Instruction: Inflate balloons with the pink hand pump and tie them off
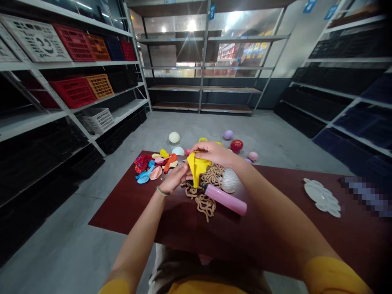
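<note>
A limp, uninflated yellow balloon [200, 166] hangs above the table between my hands. My right hand [214, 153] pinches its upper part from above, with the fingers bent over it. My left hand [176, 178], wearing a pale wristband, has its thumb and fingers closed at the balloon's left edge; the fingertips are partly hidden. Just below lies a pink hand pump [226, 199], its black nozzle end close to the balloon's lower tip. Loose tan cord-like coils [206, 205] are heaped under and around the balloon and pump.
Limp coloured balloons [156, 167] lie on the dark red table [122, 208]. A white scalloped plate [321, 196] sits at right. Inflated balloons, among them a red one [237, 145], rest on the floor beyond. Shelves with crates [75, 92] stand left; dark-filled racks stand right.
</note>
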Demonstrator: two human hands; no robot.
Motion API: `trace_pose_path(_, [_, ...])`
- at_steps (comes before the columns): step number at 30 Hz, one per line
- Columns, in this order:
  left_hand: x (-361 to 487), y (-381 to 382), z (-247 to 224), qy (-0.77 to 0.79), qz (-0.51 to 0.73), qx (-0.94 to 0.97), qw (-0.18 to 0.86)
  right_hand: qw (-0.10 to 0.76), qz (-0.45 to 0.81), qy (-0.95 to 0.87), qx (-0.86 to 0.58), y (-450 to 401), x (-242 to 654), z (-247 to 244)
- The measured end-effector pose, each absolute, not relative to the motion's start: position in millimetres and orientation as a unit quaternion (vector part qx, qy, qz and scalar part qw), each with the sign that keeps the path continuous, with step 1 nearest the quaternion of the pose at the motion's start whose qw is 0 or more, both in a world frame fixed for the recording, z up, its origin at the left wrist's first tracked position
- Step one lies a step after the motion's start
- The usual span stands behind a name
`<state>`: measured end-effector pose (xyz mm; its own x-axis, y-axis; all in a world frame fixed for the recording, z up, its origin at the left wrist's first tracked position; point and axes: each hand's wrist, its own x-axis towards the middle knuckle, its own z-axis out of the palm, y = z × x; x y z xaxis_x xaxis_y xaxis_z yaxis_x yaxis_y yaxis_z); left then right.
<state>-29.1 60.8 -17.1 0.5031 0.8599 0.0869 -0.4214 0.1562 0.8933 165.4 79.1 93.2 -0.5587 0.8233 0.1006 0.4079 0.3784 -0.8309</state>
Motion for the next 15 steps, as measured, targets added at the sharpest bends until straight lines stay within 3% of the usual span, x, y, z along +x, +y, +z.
trace_pose_path(3, [-12,40,-2,0.234,0.344,0.493,0.764,0.26,0.355,-0.808,-0.393,69,180,99])
trace_pose_path(10, [9,11,-8,0.272,0.263,0.531,0.758,0.283,0.318,-0.798,-0.427,66,210,77])
trace_pose_path(15, [13,9,-9,0.287,0.284,0.494,0.77,0.337,0.324,-0.763,-0.446,64,224,61])
